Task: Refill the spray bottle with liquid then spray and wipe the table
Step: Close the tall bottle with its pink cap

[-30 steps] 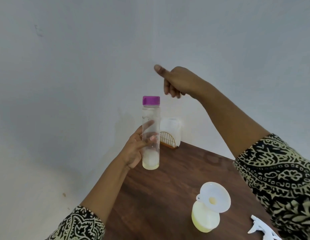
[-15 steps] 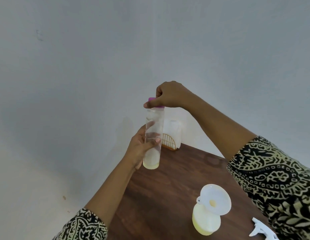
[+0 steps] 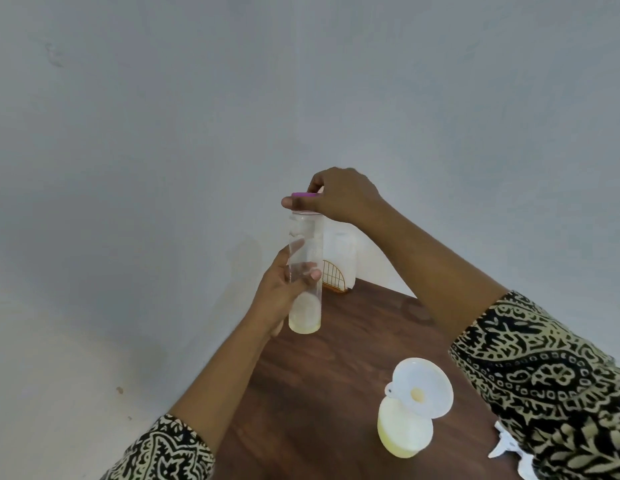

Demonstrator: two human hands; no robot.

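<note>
Fingers (image 3: 290, 203) of the right hand (image 3: 339, 199) curl down and pinch the purple cap (image 3: 303, 194) at the mouth of a tall clear bottle (image 3: 305, 244), held upright near the centre of the view. The left hand (image 3: 279, 299) wraps its lower half, thumb across the front. Only a shallow pale yellow pool lies at the bottle's bottom. Whether the cap is threaded on or loose cannot be told; a thread ring shows just beneath it. The step appears to be turning the cap on the neck, which goes best with a firm left grip, the bottle vertical and the cap square to the thread. At five o'clock, on the dark wooden table (image 3: 336, 382), stands the spray bottle (image 3: 402, 434), full of pale yellow liquid, a white funnel (image 3: 422, 389) tilted in its neck. A white spray head (image 3: 502, 448) lies at four o'clock of it, partly hidden by the patterned right sleeve (image 3: 543, 375). A wire napkin holder (image 3: 336, 277) sits just behind the tall bottle. The funnel must come out before the spray head goes on, and a passing forearm could knock it.
</note>
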